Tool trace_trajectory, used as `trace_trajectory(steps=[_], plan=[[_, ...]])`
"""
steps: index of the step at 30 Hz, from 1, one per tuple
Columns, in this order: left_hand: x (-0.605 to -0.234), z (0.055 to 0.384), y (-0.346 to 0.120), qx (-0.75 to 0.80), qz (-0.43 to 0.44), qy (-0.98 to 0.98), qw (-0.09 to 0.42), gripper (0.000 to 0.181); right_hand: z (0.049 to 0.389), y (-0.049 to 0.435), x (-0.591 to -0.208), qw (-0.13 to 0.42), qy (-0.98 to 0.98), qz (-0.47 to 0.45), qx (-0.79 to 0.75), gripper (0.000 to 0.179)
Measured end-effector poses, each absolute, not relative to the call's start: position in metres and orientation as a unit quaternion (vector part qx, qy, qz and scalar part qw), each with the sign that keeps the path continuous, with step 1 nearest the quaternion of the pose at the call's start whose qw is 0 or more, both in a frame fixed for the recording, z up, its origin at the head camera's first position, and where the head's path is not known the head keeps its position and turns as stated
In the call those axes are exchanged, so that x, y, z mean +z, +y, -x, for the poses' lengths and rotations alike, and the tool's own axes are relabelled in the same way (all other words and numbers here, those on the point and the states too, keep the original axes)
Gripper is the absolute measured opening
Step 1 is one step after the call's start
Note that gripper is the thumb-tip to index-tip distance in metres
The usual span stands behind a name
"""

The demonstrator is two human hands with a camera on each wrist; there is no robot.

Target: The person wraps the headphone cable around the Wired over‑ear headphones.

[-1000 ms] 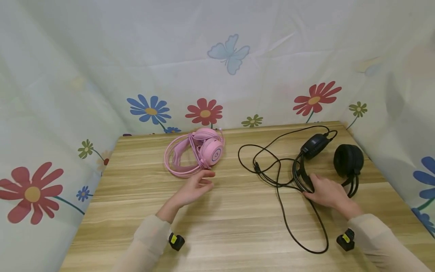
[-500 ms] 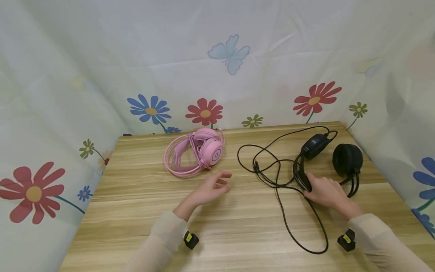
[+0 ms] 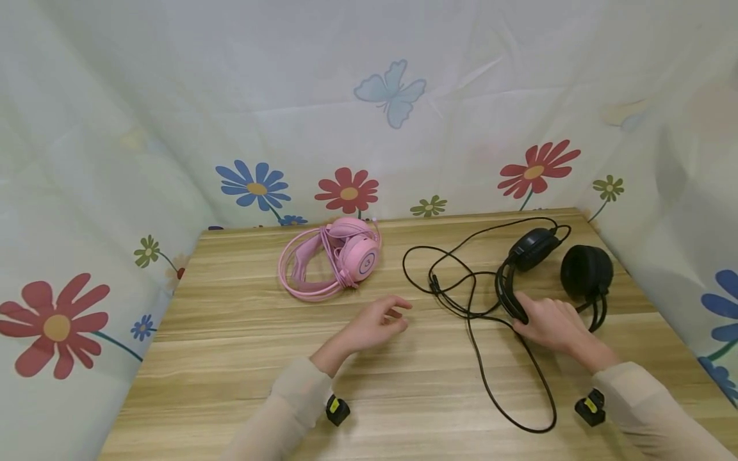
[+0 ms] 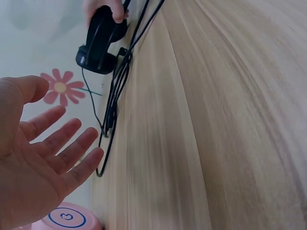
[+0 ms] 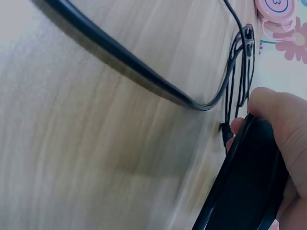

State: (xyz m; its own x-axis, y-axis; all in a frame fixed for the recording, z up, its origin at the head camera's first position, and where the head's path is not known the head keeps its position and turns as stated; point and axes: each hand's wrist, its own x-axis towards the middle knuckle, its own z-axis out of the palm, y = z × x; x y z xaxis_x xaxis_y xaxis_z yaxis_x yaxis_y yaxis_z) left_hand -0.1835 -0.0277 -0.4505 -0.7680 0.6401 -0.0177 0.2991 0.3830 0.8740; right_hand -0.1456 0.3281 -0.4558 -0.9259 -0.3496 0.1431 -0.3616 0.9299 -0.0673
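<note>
On the right half of the table lies a black headset (image 3: 533, 248), its two ear cups set apart. My right hand (image 3: 550, 323) grips its headband; the right wrist view shows the thumb over the band's edge (image 5: 249, 177) and fingertips on the other side. The headset's black cable (image 3: 483, 378) spreads in loose loops to the left and front. My left hand (image 3: 377, 323) hovers over the middle of the table, holding nothing, its fingers loosely extended in the left wrist view. Beyond it, to the left, sits a pink headset (image 3: 362, 257) with its cord wound around it.
The wood-grain table (image 3: 242, 358) ends at the back against a white curtain (image 3: 277, 109) printed with flowers and a butterfly. The same cloth hangs at both sides. Small black devices with yellow marks (image 3: 337, 408) are at both wrists.
My left hand has moved right, away from the pink headset toward the middle. My right hand keeps its grip, and the black headset has shifted very slightly left.
</note>
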Motion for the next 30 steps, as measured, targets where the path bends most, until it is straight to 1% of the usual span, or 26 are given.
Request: trace_trajectory(steps=[11,19,25,30], plan=[[-0.450,0.182,-0.018,0.458,-0.297,0.818,0.182,0.031,0.146,0.310,-0.442,0.131,-0.965,-0.222,0.053,0.031],[-0.450,0.179,-0.012,0.444,-0.306,0.823,0.180,0.030,0.145,0.292,-0.438,0.176,-0.950,-0.254,0.050,0.027],[-0.456,0.176,-0.001,0.477,-0.304,0.802,0.191,0.031,0.144,0.278,-0.432,0.197,-0.940,-0.273,0.063,0.025],[-0.459,0.172,0.011,0.522,-0.290,0.776,0.204,0.036,0.142,0.263,-0.428,0.232,-0.927,-0.286,0.065,0.025]])
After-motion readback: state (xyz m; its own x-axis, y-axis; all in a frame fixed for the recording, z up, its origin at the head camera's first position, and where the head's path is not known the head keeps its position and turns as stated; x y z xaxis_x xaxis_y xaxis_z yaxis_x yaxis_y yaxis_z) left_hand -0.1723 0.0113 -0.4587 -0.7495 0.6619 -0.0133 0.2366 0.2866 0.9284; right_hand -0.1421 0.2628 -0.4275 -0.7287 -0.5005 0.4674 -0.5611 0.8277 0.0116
